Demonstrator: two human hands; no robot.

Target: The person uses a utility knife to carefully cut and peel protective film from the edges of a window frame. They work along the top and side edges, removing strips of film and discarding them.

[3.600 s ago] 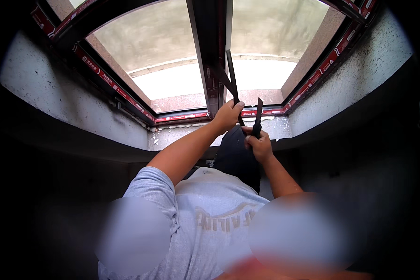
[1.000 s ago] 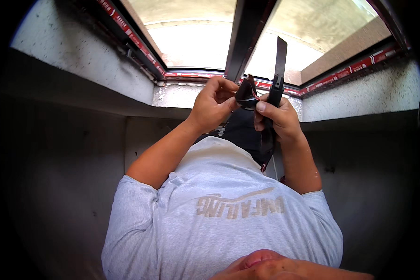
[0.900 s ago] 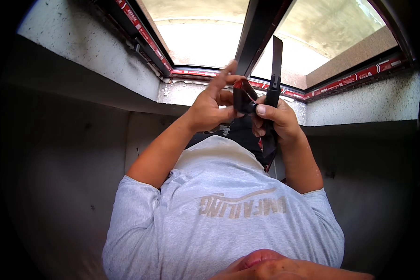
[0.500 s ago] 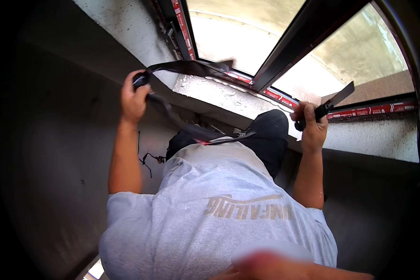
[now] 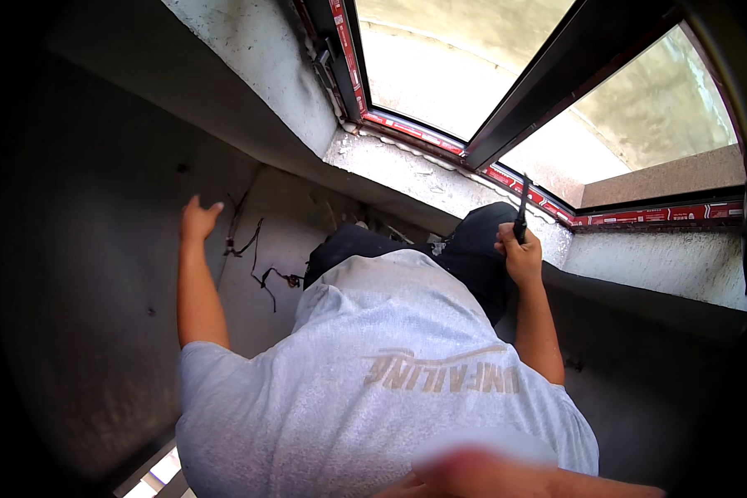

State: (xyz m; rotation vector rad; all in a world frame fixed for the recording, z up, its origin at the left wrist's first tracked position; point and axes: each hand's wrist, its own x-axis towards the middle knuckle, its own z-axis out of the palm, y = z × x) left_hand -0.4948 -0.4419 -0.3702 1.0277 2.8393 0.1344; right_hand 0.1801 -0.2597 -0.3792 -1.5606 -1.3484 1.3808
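Note:
My left hand [image 5: 197,219] is out to the left with its thumb and forefinger apart, holding nothing. In my right hand [image 5: 521,256], raised over my right knee, is a black-handled utility knife [image 5: 521,217]. Its blade points up toward the window and appears nearly edge-on. Beyond the knife runs the dark window frame [image 5: 506,137], with red-and-white protective film [image 5: 639,217] along its lower edge. My fingers partly cover the knife's handle.
A rough pale sill [image 5: 407,170] runs below the window, with glass panes [image 5: 440,58] above it. Thin dark wires [image 5: 261,270] hang near the grey wall [image 5: 100,207] on my left. My knees in dark trousers [image 5: 473,249] are close to the sill.
The long black strip has left my left hand and is out of view. That hand has moved left and opened. My right hand has come lower and leftward, turning the knife upright.

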